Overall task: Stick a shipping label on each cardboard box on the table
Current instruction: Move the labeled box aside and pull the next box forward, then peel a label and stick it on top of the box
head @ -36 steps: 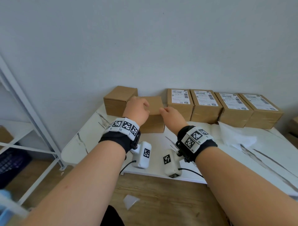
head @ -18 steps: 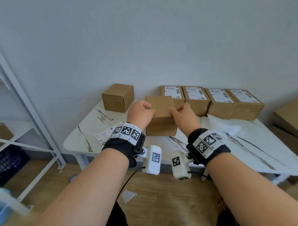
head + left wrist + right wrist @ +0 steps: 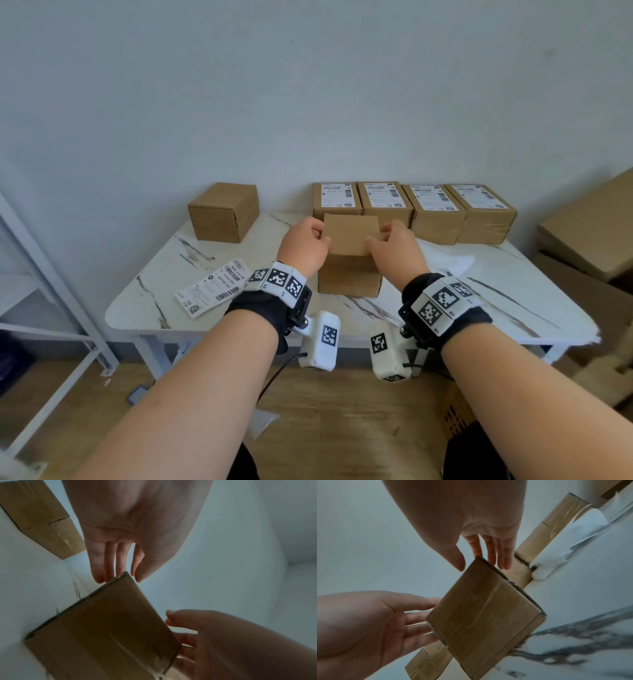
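A plain cardboard box (image 3: 349,253) stands on the white marble table (image 3: 479,308), in front of the back row. My left hand (image 3: 303,245) touches its left side and my right hand (image 3: 394,245) its right side. In the left wrist view my left hand (image 3: 118,561) has straight fingers at the box (image 3: 106,628) corner. My right hand (image 3: 489,547) lies the same way on the box (image 3: 484,612) in the right wrist view. A second plain box (image 3: 222,212) stands at the back left. A strip of shipping labels (image 3: 214,291) lies left of my hands.
Several labelled boxes (image 3: 411,205) line the wall at the back right. White backing paper (image 3: 448,260) lies behind my right hand. A white metal shelf (image 3: 51,291) stands at the left, and large cardboard cartons (image 3: 589,233) at the right.
Both hands have drawn the plain box from the back row toward the table's front middle. The label strip has come into sight at the left.
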Available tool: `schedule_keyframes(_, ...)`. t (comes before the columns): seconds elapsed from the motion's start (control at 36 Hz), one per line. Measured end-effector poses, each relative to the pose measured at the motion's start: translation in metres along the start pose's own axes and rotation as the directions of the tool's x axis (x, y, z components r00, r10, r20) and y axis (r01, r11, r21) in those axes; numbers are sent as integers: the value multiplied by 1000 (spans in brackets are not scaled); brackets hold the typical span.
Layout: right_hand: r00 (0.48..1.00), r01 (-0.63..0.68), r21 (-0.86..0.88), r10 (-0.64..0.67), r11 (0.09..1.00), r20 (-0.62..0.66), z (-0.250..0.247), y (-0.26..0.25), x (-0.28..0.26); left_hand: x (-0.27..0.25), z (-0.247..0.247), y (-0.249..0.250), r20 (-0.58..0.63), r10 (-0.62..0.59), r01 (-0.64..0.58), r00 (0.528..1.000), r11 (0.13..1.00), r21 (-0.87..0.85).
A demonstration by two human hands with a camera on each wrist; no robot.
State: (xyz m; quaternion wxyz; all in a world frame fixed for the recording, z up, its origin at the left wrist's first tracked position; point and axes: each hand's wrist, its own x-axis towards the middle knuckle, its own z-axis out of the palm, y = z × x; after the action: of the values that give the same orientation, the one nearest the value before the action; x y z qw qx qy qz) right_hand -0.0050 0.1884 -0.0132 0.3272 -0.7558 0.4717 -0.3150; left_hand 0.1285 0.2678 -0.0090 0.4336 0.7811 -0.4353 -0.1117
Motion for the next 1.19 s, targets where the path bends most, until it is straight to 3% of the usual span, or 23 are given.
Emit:
schedule_keyframes(0.17,988,150,33,-149,988,-42,4,-28,-5,3,-33,-18,-41,-24,28,999,996,90)
schedule_keyframes(0.33,967,248,99,-253,964,42,27,-59,-22,-4,-73,-55,-39,-191,194,981,934,299)
schedule_keyframes(0.5,951,249,116,-265,962,160,62,-74,-42,-13,-88,-92,-52,-325,307,944,814,492)
schedule_keyframes(0.61,938,246,102,-263,964,224,82,-71,-52,-15,-85,-112,-32,-372,313,928,728,610)
schedule_keyframes(0.92,932,238,-27,-221,971,287,98,-57,-47,-2,-83,-127,-137,-403,396,905,678,619)
schedule_keyframes(1.0,929,233,-47,-208,971,307,100,-54,-46,-1,-83,-130,-193,-357,398,914,697,596)
schedule_keyframes(1.19,923,222,-58,-191,973,335,107,-49,-45,-8,-86,-130,-279,-210,305,937,882,360)
